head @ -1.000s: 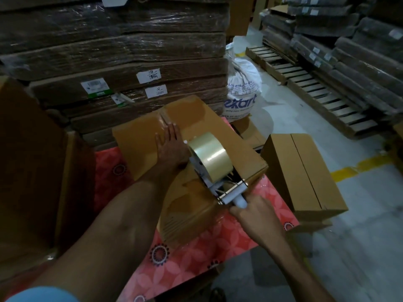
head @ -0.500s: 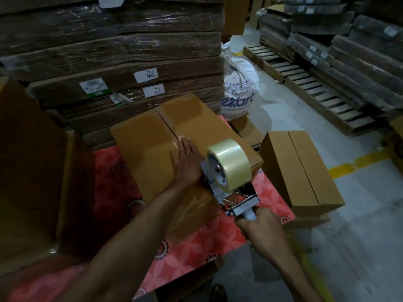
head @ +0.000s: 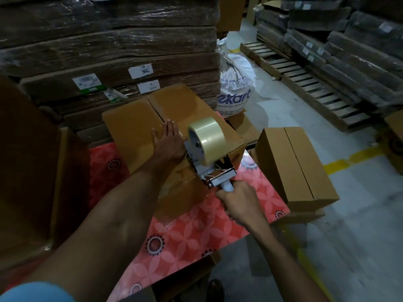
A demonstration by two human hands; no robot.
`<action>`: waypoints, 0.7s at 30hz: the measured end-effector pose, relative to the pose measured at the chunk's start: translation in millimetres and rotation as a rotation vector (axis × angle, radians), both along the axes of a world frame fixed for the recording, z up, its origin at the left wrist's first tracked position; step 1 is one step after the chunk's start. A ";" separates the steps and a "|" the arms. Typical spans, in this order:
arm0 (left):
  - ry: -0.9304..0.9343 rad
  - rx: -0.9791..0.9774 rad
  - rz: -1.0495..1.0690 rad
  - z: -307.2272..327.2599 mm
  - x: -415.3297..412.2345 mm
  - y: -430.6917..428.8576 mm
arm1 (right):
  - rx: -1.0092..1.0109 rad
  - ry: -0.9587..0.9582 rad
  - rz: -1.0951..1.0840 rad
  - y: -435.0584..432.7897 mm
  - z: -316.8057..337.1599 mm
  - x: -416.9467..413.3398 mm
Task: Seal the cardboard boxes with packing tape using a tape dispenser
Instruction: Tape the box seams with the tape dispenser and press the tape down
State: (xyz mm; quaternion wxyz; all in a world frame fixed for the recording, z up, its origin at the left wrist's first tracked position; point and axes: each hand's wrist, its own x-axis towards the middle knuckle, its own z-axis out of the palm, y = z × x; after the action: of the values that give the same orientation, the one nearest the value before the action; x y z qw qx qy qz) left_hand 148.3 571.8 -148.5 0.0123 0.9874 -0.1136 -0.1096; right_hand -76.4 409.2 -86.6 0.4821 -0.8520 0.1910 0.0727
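Brown and plain, the cardboard box (head: 130, 131) sits on the bench (head: 196, 225), which is covered by a red flowered cloth. Its two top flaps meet at a centre seam, and its near face has a glossy sheen. The left hand (head: 168, 140) lies flat on the top with straight fingers, across that seam. Just beside it, at the box's near edge, is the tape dispenser (head: 214, 173), its grey metal frame carrying an upright roll of tape (head: 207, 138), pale yellowish and clear. The right hand (head: 239, 199) is clenched round the dispenser's white handle. A second box (head: 294, 166) stands on the floor to the right, near a white sack (head: 235, 88).
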 end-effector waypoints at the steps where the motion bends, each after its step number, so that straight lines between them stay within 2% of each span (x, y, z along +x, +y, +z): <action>1: 0.022 0.014 0.002 2.3 -1.3 -1.3 | -0.006 0.019 -0.002 -1.5 0.2 -1.7; 3: 0.047 0.023 0.011 2.8 -1.7 -3.2 | -0.047 0.046 0.007 -5.8 -1.8 -11.9; 8: 0.014 -0.136 0.067 -5.7 -0.9 -3.0 | -0.122 0.115 0.031 -22.5 -18.0 -60.0; 11: 0.009 -0.152 0.073 -6.0 -1.2 -3.5 | -0.205 0.062 0.059 -26.2 -25.7 -79.7; 16: 0.012 -0.150 0.074 -5.4 1.4 -4.2 | -0.144 0.060 -0.065 -27.5 -33.7 -87.8; 21: -0.098 -0.199 0.082 -2.6 -9.6 -5.1 | -0.193 0.129 0.020 -25.3 -52.4 -78.4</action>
State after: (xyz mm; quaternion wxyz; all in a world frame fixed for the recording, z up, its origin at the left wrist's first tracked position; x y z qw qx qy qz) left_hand 138.8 566.7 -151.1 0.1093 0.9892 -0.0841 -0.0489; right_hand -154.8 384.0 -139.0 0.3837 -0.8899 0.2193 0.1131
